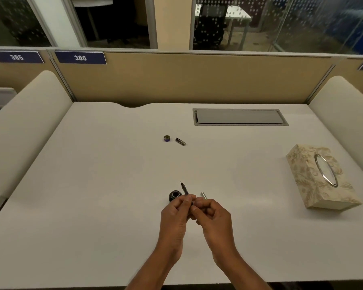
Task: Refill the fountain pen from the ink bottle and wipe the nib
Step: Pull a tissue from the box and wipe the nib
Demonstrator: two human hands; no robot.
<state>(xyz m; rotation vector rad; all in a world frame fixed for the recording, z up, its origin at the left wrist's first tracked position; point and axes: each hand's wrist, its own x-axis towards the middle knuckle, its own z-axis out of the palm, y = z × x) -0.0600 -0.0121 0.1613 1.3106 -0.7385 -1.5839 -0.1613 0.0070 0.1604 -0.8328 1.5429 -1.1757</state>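
Both my hands meet over the near middle of the white desk. My left hand pinches the dark nib section of the fountain pen, its nib pointing up and away. My right hand grips the pen's rear end, and a silvery part sticks out above its fingers. The open ink bottle stands just behind my left fingers. Farther back lie the bottle's cap and a dark pen piece, side by side.
A patterned tissue box stands at the right of the desk. A grey cable hatch is set into the back. Padded dividers flank both sides, with a tan partition behind.
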